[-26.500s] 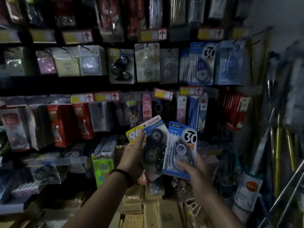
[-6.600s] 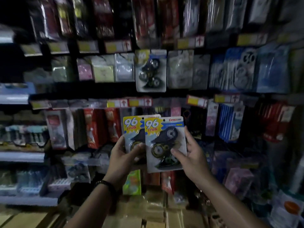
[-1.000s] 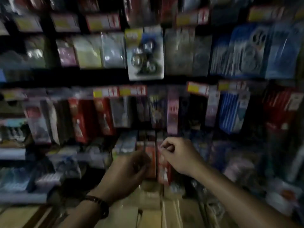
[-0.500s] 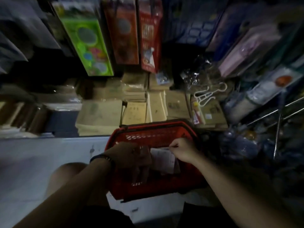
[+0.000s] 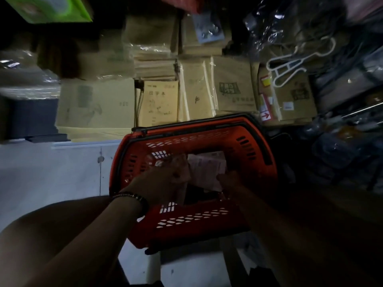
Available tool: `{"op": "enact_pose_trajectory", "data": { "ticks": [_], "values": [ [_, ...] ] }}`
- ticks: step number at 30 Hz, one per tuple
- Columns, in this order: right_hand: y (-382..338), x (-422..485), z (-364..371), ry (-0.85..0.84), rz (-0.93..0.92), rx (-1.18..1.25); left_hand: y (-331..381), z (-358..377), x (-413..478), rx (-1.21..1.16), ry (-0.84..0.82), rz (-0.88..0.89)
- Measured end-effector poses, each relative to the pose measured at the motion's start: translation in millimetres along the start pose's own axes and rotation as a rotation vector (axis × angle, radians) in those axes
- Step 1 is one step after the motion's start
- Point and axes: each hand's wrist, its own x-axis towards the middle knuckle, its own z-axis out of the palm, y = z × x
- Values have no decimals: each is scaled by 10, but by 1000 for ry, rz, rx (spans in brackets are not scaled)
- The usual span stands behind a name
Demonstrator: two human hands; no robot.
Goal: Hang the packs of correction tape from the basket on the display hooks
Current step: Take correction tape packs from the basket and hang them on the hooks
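Head view. Our left hand point(image 5: 163, 183) and right hand point(image 5: 230, 181) reached into the red slotted plastic basket point(image 5: 199, 220), both touching the pale card-backed packs of correction tape point(image 5: 207, 164) lying between them; whether either grasped a pack, we could not tell. Tan paper notebooks point(image 5: 159, 102) lay beyond.

The light is dim, with a pale floor point(image 5: 51, 179) at the lower left. Stacks of brown exercise books point(image 5: 159, 100) fill a low shelf beyond. A green box point(image 5: 51, 9) hangs at the upper left, and white hangers point(image 5: 290, 65) lie among plastic-wrapped goods point(image 5: 279, 23) at right.
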Motion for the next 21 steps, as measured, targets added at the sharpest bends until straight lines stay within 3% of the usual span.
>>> {"op": "enact_pose_trajectory", "data": {
  "ticks": [3, 5, 7, 8, 12, 15, 21],
  "values": [
    [-3, 42, 69, -24, 56, 94, -182, 51, 149, 34, -19, -99],
    [0, 49, 130, -18, 77, 106, -338, 120, 295, 151, -105, -54],
    [-25, 59, 178, -30, 78, 104, -365, 192, 393, 64, -90, -7],
    [-1, 68, 211, -37, 53, 102, -305, 215, 397, -41, -82, -69],
    [-54, -146, 370, -105, -38, 107, -216, 223, 385, -58, -113, -152],
    [-107, -323, 440, -107, -57, -24, -182, 159, 334, -127, -83, -124],
    [-155, -684, 302, 40, -382, -177, -123, 28, 217, 29, -42, 55]
  ]
}}
